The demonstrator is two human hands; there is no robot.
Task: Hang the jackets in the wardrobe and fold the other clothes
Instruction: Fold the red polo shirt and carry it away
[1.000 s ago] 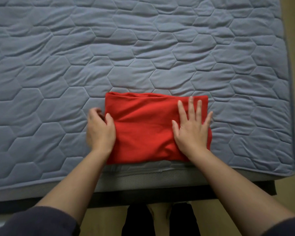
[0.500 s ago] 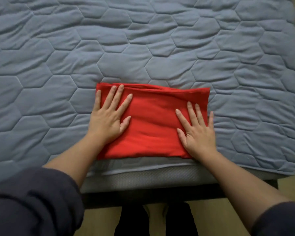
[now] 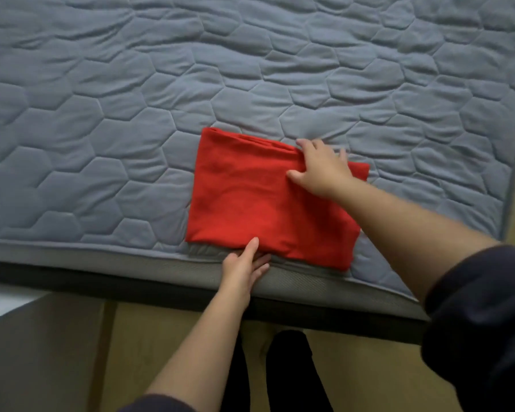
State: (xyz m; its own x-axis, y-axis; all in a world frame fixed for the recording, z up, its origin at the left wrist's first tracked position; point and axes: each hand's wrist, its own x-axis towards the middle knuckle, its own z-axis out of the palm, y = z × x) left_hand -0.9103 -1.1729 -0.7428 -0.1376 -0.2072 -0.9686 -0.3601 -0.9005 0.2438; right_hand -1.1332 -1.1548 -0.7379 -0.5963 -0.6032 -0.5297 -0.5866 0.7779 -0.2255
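Although the red garment (image 3: 268, 203) is already folded into a flat rectangle, it lies at the 6 o'clock edge of the bed (image 3: 131, 114), with its near edge at the mattress border.

The near edge, at the garment's 6 o'clock, is pinched by the left hand (image 3: 244, 269), thumb on top and fingers (image 3: 262, 264) underneath. The 2 o'clock corner is covered by the right hand (image 3: 321, 171), thumb laid on the cloth. Whether its fingers are hooked under the far edge cannot be told, as that part is blurred.

Risks noted:
- If the garment is lifted by one edge only, the layers are likely to slide and the fold to be lost.
- If it is drawn towards 6 o'clock, it may be dragged off the bed.

Count: one garment, one bed, two hands. No jacket, hanger or wardrobe is in view.
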